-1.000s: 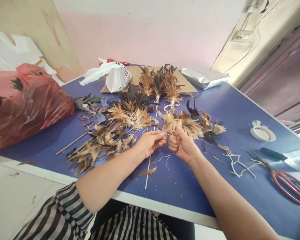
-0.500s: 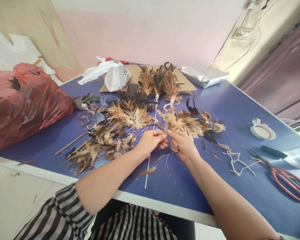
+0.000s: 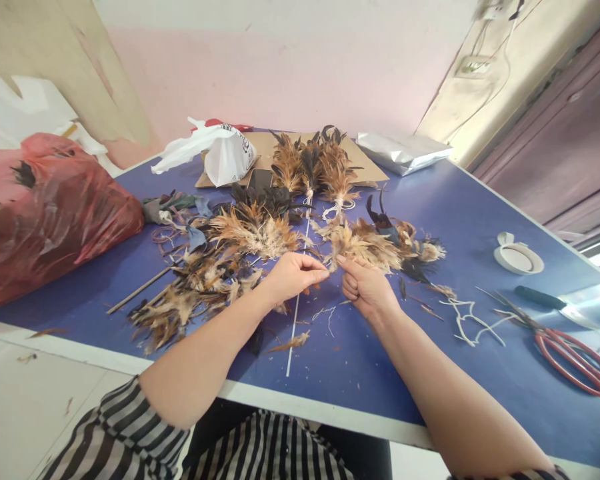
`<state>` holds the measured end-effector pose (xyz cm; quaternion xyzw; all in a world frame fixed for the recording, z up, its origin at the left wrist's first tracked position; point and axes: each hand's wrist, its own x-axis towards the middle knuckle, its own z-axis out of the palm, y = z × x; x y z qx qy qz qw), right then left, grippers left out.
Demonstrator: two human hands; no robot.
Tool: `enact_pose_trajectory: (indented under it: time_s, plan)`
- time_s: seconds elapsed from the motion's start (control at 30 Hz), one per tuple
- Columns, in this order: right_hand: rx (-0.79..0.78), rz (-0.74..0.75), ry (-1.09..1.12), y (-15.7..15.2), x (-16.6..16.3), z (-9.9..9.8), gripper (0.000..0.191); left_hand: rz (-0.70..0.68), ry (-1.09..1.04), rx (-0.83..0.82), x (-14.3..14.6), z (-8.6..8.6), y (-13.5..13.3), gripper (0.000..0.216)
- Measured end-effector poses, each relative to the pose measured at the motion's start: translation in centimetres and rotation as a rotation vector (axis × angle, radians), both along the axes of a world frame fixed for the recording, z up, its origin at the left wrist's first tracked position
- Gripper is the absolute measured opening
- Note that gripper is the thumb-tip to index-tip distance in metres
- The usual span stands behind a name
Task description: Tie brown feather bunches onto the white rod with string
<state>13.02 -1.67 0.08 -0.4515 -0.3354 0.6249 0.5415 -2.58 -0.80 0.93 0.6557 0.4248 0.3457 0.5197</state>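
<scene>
My left hand [image 3: 293, 275] and my right hand [image 3: 368, 288] meet over the middle of a blue table [image 3: 460, 207]. Both pinch the stem end of a small tan feather bunch [image 3: 363, 243] that fans away from me. The fingers of each hand are curled closed. A large loose pile of brown and tan feathers [image 3: 215, 273] lies just left of my left hand. Tied feather bunches [image 3: 313, 167] rest farther back on a sheet of cardboard [image 3: 365, 167].
Red-handled scissors [image 3: 570, 350] and a green-handled tool [image 3: 540, 298] lie at the right, with a white tape roll [image 3: 517, 257] and white string scraps [image 3: 473, 323]. A red plastic bag [image 3: 45, 213] sits left, a white bag [image 3: 220, 153] and a silver pouch [image 3: 403, 150] at the back.
My right hand has uncurled from a fist with raised thumb into a pinch at the bunch's stem, and both hands have shifted slightly away from me.
</scene>
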Motion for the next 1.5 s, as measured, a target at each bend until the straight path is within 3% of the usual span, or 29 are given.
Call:
enact_pose_trajectory:
  time_s: [0.2, 0.47, 0.6, 0.77, 0.93, 1.13, 1.27, 1.37, 1.5]
  plan:
    - [-0.072, 0.021, 0.162, -0.3, -0.2, 0.6, 0.039, -0.019, 0.160, 0.436, 0.6, -0.8, -0.4, 0.010]
    - [0.036, -0.110, 0.029, -0.3, -0.8, 0.0, 0.029, 0.058, 0.073, 0.518, 1.4, -0.5, -1.9, 0.016]
    - [0.011, -0.068, -0.015, -0.2, -0.7, -0.1, 0.028, 0.127, -0.056, 0.442, 1.1, -0.1, -1.7, 0.013]
    - [-0.093, 0.059, 0.055, -0.3, -0.7, 0.1, 0.029, -0.007, -0.270, 0.129, 0.8, 0.0, -1.1, 0.020]
    - [-0.130, 0.194, 0.038, 0.0, -0.5, -0.6, 0.026, 0.000, -0.247, 0.027, 0.5, -0.6, -0.1, 0.023]
    - [-0.008, 0.302, -0.474, -0.1, 0.0, -0.7, 0.014, 0.025, -0.056, -0.187, 0.4, -1.5, 1.0, 0.013]
    - [0.041, 0.294, -0.621, -0.4, 0.2, 0.0, 0.039, 0.027, -0.034, -0.258, 0.3, -1.8, 1.2, 0.010]
    - [0.112, 0.294, -0.704, -0.6, 0.2, 0.4, 0.045, 0.020, -0.039, -0.222, 0.3, -2.1, 1.1, 0.004]
    - [0.241, 0.295, -0.855, -0.8, 0.2, 0.8, 0.050, 0.022, -0.039, -0.193, 0.3, -2.5, 1.1, 0.012]
